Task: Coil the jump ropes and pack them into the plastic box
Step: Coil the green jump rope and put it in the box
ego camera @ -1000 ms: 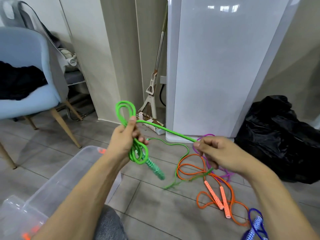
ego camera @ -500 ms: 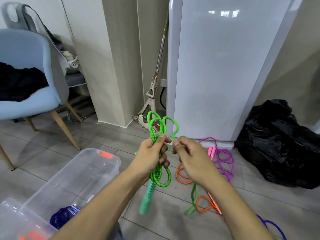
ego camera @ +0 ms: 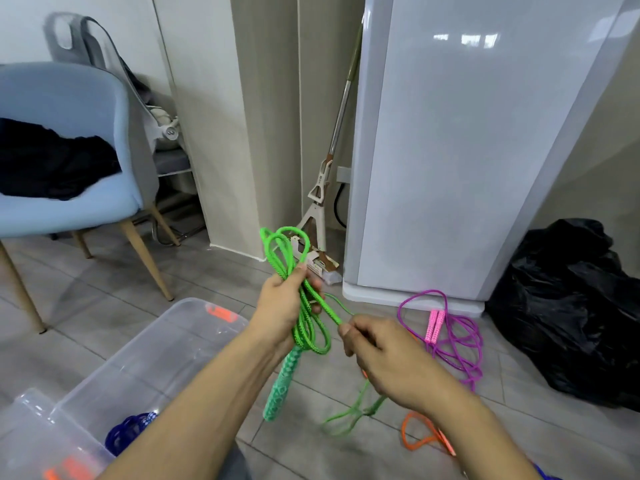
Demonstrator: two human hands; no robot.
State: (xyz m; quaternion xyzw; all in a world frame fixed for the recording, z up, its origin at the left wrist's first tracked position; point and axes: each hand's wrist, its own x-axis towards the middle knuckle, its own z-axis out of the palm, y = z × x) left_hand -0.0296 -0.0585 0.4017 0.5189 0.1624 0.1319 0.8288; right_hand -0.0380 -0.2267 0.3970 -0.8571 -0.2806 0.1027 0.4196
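While left fingers clutch braided green rope loops, right fingers pinch its strand.

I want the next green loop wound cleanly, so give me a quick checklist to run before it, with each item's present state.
1. Coil of the green rope gripped in the left hand: ok.
2. Right hand pinching the free strand: ok.
3. Strand between the hands taut: ok.
4. Loose tail by the orange rope on the floor free of tangles: cannot tell.
5. Green handle hanging free below the coil: ok.
6. Plastic box open and within reach: ok.
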